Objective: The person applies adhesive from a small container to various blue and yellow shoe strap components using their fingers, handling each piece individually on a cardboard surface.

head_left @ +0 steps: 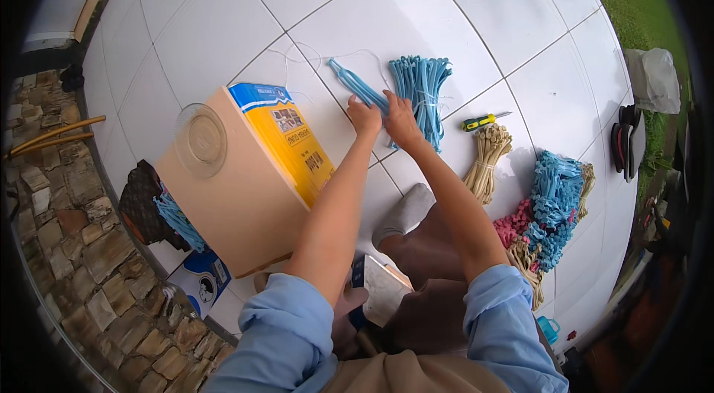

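Note:
On the white tiles ahead of me lies a small bunch of light blue cords (349,79), slanting toward my hands. My left hand (364,115) has its fingers closed around the near part of this bunch. Right beside it, my right hand (401,122) grips the bunch's near end, its fingertips partly hidden. A thin pale string (297,60) curls loosely on the floor around the far end. Just right of my right hand rests a thicker bundle of blue cords (421,92), tied round its middle with white string.
A cardboard box (230,177) with a clear round lid (201,140) stands left. To the right lie a yellow-green screwdriver (480,121), a beige cord bundle (487,159) and a pile of blue bundles (554,196) with pink and beige ones. My foot (405,211) is near.

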Tool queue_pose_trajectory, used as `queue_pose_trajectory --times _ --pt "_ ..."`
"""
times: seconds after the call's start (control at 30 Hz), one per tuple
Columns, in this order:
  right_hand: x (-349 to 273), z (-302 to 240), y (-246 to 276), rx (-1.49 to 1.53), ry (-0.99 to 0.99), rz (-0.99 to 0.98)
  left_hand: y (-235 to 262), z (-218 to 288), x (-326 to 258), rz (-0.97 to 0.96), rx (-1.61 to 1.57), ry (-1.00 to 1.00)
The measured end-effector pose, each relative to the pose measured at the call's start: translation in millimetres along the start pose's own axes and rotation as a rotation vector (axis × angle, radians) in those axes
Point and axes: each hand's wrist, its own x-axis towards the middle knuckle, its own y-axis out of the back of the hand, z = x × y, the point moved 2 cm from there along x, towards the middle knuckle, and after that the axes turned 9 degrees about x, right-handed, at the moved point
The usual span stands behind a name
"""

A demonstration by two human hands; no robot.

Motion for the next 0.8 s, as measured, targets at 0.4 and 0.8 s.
queue_pose_trajectory --times 0.4,0.8 --pt "9.5 -73.5 31.7 0.489 -0.327 -0.040 40.3 42.0 -20.1 -0.269 -0.410 0.171" --pt "-45.4 -276.9 166.6 0.832 0.119 0.288 238.1 194.9 -168.7 -0.422 -0.398 -0.632"
